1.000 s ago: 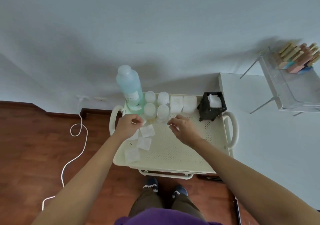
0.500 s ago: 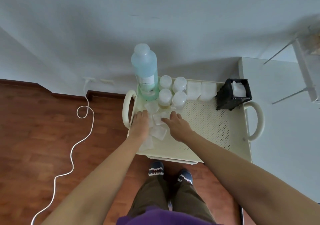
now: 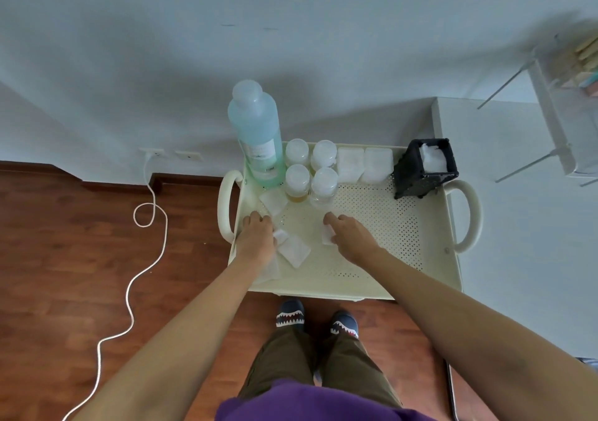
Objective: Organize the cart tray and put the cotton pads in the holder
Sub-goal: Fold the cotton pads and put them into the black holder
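A cream perforated cart tray (image 3: 382,226) holds several loose white cotton pads on its left side. One pad (image 3: 273,202) lies by the bottle and another (image 3: 294,251) lies beside my left hand (image 3: 255,239). That hand is palm down near the tray's left wall, with a pad corner (image 3: 280,235) showing at its thumb side. One more pad (image 3: 269,269) lies partly under my left forearm. My right hand (image 3: 351,236) is at the tray's middle, fingers pinched on a pad (image 3: 327,235). The black holder (image 3: 424,170), at the back right, has white pads inside.
At the tray's back stand a tall blue-green bottle (image 3: 257,136), several small clear jars (image 3: 310,174) and two white square stacks (image 3: 364,165). The tray has a handle (image 3: 467,216) at each end. A white cord (image 3: 142,259) lies on the wooden floor at left, and a white shelf (image 3: 563,123) is at right.
My right hand has drawn away to the right with a pad, opening a gap between the hands. My left hand has shifted toward the tray's left wall. The camera has tilted slightly.
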